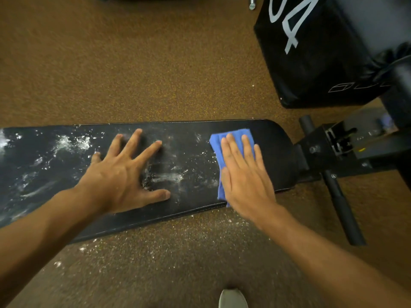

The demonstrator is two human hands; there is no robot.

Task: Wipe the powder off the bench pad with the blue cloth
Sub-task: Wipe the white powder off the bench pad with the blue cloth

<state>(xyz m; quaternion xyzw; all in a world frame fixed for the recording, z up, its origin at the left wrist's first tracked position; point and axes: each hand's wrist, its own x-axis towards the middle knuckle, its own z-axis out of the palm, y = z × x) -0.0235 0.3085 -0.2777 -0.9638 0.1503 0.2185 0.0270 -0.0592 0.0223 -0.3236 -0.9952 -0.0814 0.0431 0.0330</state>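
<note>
Two flat hands, fingers straight, press powder-streaked bench pad [266, 138] and blue cloth [216, 142] above speckled floor [133, 63].

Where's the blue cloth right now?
In the head view, the blue cloth lies flat under the right hand, near the bench pad's right end.

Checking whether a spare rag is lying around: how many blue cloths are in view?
1. The blue cloth lies on the bench pad near its right end, pressed flat under the right hand. None shows elsewhere, though the frame cuts off the pad's left part.
</note>
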